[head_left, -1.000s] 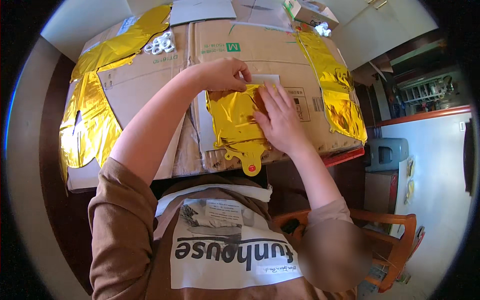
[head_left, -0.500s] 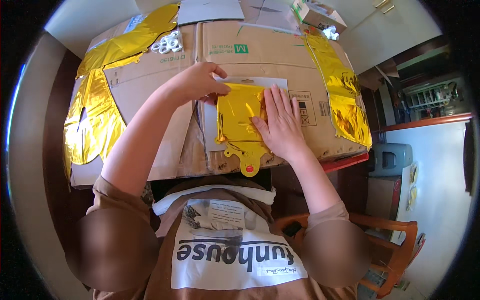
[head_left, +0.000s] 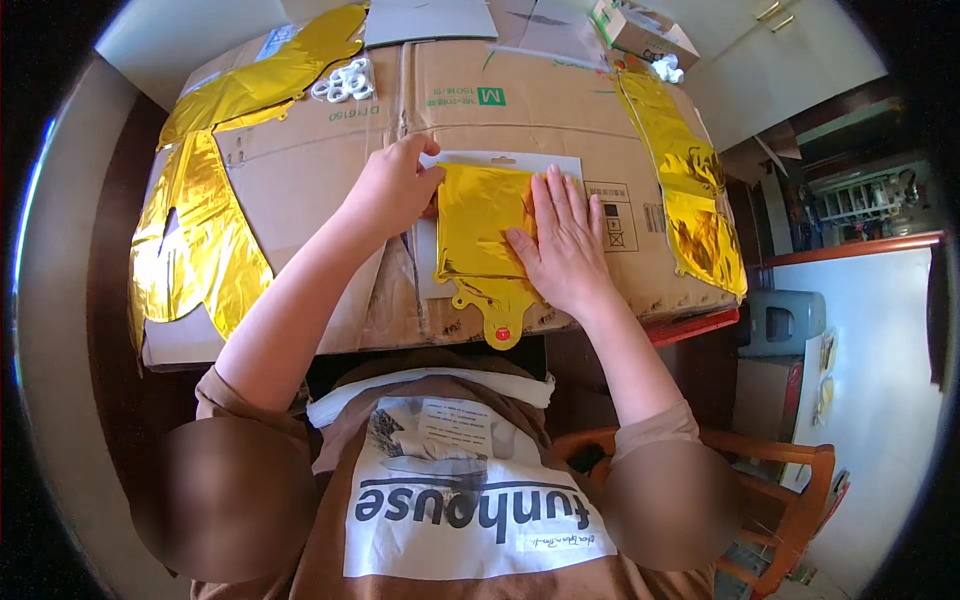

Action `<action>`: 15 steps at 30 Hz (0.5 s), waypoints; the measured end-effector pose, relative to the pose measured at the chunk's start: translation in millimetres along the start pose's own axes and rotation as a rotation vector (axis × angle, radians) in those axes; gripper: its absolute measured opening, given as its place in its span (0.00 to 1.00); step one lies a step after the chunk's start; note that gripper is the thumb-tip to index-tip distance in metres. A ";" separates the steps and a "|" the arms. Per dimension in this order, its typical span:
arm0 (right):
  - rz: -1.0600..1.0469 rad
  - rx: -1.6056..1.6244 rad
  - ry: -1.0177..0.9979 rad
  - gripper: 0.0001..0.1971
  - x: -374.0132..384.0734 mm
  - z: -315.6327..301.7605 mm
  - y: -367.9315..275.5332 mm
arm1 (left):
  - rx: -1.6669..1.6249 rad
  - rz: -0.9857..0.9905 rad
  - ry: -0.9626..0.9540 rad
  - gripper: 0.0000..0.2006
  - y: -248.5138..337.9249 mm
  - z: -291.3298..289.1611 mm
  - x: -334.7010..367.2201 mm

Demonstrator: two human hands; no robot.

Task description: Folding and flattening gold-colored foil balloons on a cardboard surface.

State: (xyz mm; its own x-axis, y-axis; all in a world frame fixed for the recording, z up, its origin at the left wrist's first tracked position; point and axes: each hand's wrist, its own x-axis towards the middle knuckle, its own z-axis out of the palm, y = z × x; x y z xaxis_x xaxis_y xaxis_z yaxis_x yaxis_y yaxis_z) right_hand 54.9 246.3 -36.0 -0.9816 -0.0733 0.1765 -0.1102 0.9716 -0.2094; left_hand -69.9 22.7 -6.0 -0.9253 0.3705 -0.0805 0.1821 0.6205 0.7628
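Observation:
A folded gold foil balloon lies on a white card with a hanging slot, on the cardboard surface before me. Its rounded tail, which bears a small red dot, points toward me. My right hand rests flat on the foil's right edge with its fingers stretched out. At the upper left corner of the foil, my left hand has curled fingers, with the thumb at the foil's edge. What the left fingertips hold, if anything, is hidden.
Larger gold foil pieces spread over the left side, and another gold foil strip lies on the right. A bag of white rings sits at the upper left. An open box stands at the back right, beside crumpled white material.
My left hand has drawn slightly left and down, off the foil's top corner, and its fingers have curled in more. The foil looks smoother and flatter. My right hand stays pressed in place.

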 end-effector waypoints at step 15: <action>0.020 -0.032 -0.031 0.41 0.7 1.4 -2.0 | 0.615 0.657 0.000 0.41 -14.1 41.6 -37.4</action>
State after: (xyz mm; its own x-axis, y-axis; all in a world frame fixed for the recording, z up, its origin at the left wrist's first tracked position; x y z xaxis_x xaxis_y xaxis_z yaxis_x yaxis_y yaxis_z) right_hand 54.2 244.0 -36.8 -0.9880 -0.0600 0.1422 -0.0856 0.9796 -0.1816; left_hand -24.0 28.8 -40.4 -0.5721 0.7809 0.2509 0.8202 0.5440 0.1770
